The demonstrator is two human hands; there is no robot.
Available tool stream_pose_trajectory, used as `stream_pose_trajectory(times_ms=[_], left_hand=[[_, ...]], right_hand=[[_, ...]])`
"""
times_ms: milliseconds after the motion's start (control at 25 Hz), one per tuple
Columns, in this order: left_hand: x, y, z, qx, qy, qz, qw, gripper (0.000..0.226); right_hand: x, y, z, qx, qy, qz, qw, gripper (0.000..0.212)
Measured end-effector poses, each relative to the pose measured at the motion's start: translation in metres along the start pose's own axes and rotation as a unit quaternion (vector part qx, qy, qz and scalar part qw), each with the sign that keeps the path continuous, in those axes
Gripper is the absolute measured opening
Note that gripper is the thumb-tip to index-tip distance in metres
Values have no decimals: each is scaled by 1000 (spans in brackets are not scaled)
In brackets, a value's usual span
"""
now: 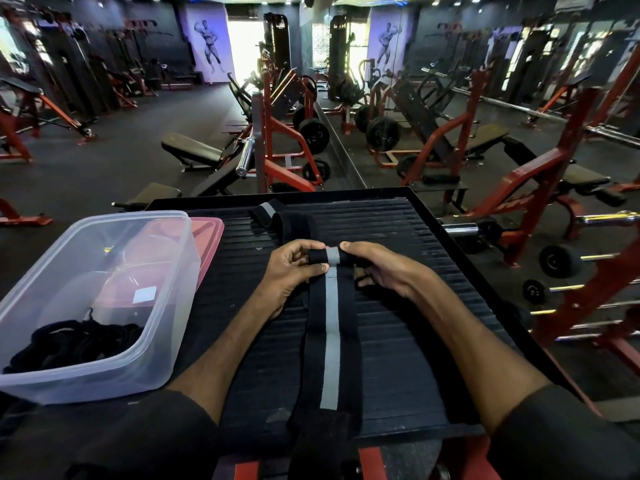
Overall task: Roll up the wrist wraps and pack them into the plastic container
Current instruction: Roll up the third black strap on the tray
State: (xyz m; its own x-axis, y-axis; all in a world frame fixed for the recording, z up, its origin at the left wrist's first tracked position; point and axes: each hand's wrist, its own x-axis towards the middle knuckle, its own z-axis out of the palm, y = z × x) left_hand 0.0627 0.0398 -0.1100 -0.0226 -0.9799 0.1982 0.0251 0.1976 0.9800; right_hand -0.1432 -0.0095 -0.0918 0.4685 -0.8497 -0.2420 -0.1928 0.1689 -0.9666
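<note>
Both hands work at the middle of a black ribbed table (433,271) in a gym. The left hand (291,268) and the right hand (377,268) pinch the two ends of a small roll begun at the far end of a black wrist wrap (330,327) with a grey stripe down its length. The left fingers (320,268) are clenched on the roll's left end, the right fingers (348,249) curled over its right end. From the roll the rest of the wrap lies flat toward the person and hangs over the table's near edge.

Beyond the hands, further along the table, a second wrist wrap (282,216) lies loosely crumpled, apart from the roll. Left of the hands stands the clear plastic container (145,306), open, with a dark tangle of straps (74,342) in its near corner. Its pink lid (209,237) lies on the table behind it, partly hidden by the tub. A small white label shows through the container's wall; nothing on it can be read.

Past the table stand red-framed benches (277,133) and a barbell (245,157); to the table's right, a dumbbell rack (588,271). Posters of a posing figure hang on the far wall.
</note>
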Motion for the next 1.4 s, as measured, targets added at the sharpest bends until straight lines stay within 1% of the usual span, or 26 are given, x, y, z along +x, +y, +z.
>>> stream_pose_trajectory(times_ms=[40,120,200,240,320,360,440,520,600,720,760,800,880,920,1000,1080,1160,1200,1280,1320,1400], left_hand=[[0,1,0,-3,2,8,1000,37],[-1,2,0,8,-2,0,1000,37],[-1,3,-4,22,-21,-50,998,37],[1,3,-7,18,-43,-85,995,39],[2,5,-13,0,-94,-144,985,42],[2,8,-15,13,-110,-155,982,42],[1,13,-13,87,-113,-135,981,40],[2,10,-11,141,-103,-76,982,38],[2,4,-15,153,-90,-30,984,39],[1,0,-14,195,-68,23,978,41],[0,1,-12,210,-62,38,975,41],[0,2,-9,220,-57,52,972,41],[-1,4,-4,231,-42,79,969,40],[-1,4,-3,231,-31,88,969,40],[0,3,-2,220,-9,93,971,40],[-1,4,-1,212,-4,96,973,41],[0,7,-4,179,-24,69,981,41],[0,10,-6,148,-45,33,987,39],[-1,13,-10,109,-84,-49,989,33],[-1,12,-12,107,-88,-71,988,31],[-1,11,-15,96,-84,-87,988,33]], right_hand=[[-1,1,0,-19,-16,-7,1000,37],[-6,0,2,-24,-5,-41,999,38],[-8,-1,3,-36,22,-94,995,32],[-7,1,3,-50,28,-120,991,29],[-6,3,2,-71,22,-158,985,27],[-7,4,2,-78,16,-175,981,27],[-6,6,2,-94,9,-218,971,30],[-4,9,4,-105,4,-249,963,33],[-5,7,5,-98,-4,-219,971,36],[-10,-4,4,-7,-21,-104,994,34],[-11,-7,5,30,-10,-82,996,31],[-12,-9,6,43,13,-68,997,26],[-10,-8,6,-16,45,-53,997,16],[-9,-6,7,-55,32,-46,997,17],[-7,-1,6,-96,-2,-33,995,28],[-8,0,4,-108,2,-48,993,31],[-8,1,2,-106,15,-80,991,28],[-8,3,3,-100,23,-95,990,26],[-8,7,4,-73,28,-123,989,28],[-7,8,5,-59,28,-133,989,30],[-8,9,6,-38,30,-143,989,33]])
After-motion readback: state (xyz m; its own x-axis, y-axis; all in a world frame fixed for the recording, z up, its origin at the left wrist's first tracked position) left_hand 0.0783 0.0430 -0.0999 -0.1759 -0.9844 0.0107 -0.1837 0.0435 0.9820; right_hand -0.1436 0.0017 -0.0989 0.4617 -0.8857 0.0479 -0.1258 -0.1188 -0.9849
